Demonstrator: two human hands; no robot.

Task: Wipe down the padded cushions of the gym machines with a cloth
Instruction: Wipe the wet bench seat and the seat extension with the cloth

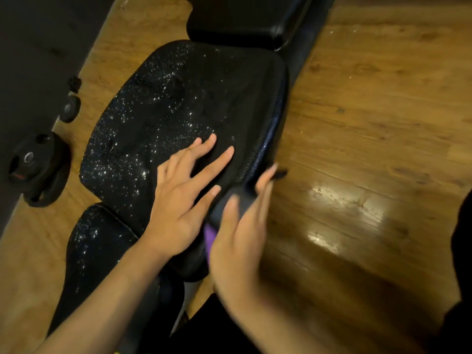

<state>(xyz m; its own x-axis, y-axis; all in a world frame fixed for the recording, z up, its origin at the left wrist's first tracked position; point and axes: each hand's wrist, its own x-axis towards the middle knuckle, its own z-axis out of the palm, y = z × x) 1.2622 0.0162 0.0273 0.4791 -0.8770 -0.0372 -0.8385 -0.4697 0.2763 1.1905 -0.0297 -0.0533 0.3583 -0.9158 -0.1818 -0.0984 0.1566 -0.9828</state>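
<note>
Underneath everything, glossy wooden floor (370, 98). Across the middle, a big black glittery cushion (166, 111), with a smaller matching cushion (97, 246) just below-left. Flat on the big cushion's near right part, left hand (178, 208), fingers spread wide, gripping nothing. Against that cushion's right side edge, right hand (237, 238) (blurred), fingers straight. Off to the left on the floor, a black weight plate (38, 169). Pressed under the right palm, a sliver of purple cloth (210, 237).

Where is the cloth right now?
Head view: the purple cloth shows under the right hand, at the near right edge of the large glittery cushion.
</note>
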